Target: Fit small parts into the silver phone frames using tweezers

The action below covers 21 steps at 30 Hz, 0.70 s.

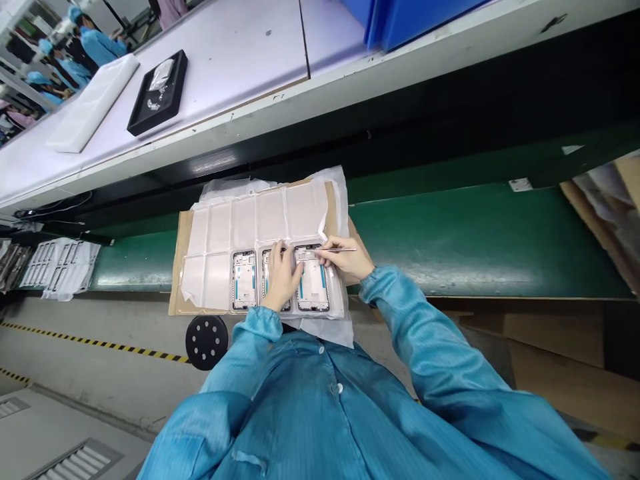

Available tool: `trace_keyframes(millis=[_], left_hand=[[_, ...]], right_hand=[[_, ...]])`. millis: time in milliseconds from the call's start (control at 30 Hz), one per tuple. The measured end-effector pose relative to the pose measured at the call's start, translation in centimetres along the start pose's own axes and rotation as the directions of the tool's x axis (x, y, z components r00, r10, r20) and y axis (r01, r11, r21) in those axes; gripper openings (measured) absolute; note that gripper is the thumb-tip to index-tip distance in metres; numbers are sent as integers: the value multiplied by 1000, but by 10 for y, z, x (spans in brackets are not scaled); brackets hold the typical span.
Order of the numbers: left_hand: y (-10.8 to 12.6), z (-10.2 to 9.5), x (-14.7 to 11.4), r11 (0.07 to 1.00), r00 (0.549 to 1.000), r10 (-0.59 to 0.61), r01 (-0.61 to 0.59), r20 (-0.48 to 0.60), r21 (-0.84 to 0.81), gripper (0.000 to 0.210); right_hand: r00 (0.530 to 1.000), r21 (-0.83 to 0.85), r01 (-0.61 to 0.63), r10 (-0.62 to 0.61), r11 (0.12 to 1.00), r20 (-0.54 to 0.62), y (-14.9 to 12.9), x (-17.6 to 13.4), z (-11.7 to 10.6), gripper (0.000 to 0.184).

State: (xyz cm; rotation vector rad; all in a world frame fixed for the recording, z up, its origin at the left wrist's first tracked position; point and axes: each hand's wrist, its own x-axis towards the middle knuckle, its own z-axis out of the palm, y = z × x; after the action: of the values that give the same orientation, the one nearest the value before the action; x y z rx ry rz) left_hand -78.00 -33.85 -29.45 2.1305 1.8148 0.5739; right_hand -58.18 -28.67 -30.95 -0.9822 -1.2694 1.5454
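Note:
My right hand [346, 257] is closed round slim metal tweezers [345, 250], held level over the top of the rightmost phone frame [313, 283]. My left hand [281, 277] lies with fingers apart over the middle phone frame [267, 267], covering much of it. Its thumb reaches the left edge of the rightmost frame. Another phone frame [245, 280], with blue strips, lies to the left. All three sit in the front pockets of a white plastic tray [220, 223]. The tweezers' tips are too small to make out.
Under the tray are cardboard [179, 257] and thin white sheets. They rest on a green shelf [475, 247] below a white bench [225, 53]. On the bench are a black box [157, 93], a white tray [95, 103] and a blue bin [420, 20]. A round stool [207, 342] stands at left.

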Motion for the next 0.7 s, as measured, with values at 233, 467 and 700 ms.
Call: trace_keyframes(millis=[233, 467, 700], left_hand=[[5, 2, -4, 997, 1000, -6, 7, -19, 79, 46], [5, 4, -4, 997, 1000, -1, 3, -21, 79, 46], [9, 1, -3, 991, 1000, -11, 8, 23, 130, 43]], right_hand=[[999, -16, 33, -33, 999, 10, 3, 5, 0, 46], [999, -41, 40, -40, 998, 8, 6, 9, 0, 43], [997, -50, 53, -50, 997, 50, 12, 11, -3, 37]])
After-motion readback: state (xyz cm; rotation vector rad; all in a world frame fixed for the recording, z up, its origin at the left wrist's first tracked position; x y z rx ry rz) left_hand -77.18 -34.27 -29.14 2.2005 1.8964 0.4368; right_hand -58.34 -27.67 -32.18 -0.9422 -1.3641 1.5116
